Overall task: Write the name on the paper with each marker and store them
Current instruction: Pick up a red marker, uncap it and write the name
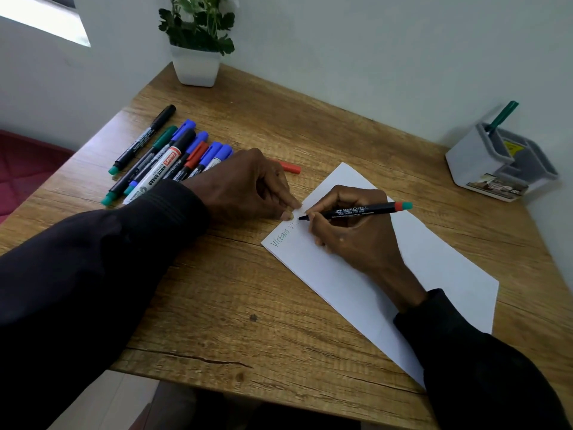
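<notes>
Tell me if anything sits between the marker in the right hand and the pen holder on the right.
Nothing visible does. Between the marker in the right hand and the pen holder lie only paper and bare table. A green marker already stands in one compartment.

black marker [362, 211] tip on white paper [449, 259]

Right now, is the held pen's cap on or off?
Off. The pen shows a bare tip; a red cap lies on the table.
</notes>
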Available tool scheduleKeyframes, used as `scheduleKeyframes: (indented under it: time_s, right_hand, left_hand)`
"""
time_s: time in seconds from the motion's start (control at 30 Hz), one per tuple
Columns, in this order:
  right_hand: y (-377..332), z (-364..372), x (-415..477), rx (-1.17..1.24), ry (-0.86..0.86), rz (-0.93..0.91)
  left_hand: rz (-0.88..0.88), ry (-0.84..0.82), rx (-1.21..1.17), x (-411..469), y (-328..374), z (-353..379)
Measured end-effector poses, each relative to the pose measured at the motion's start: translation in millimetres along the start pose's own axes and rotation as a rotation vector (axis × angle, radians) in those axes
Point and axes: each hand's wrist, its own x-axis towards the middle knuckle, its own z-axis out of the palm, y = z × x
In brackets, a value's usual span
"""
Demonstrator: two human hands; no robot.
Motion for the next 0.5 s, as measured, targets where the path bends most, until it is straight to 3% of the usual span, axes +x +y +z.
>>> scheduleKeyframes:
  time_s: [0.5]
  right_hand:
    - [0.7, 0.8, 0.3, 0.040, 0.019, -0.027]
  left_hand:
    - [0.019, -0.009, 0.002, 1.9, -1.5, -1.8]
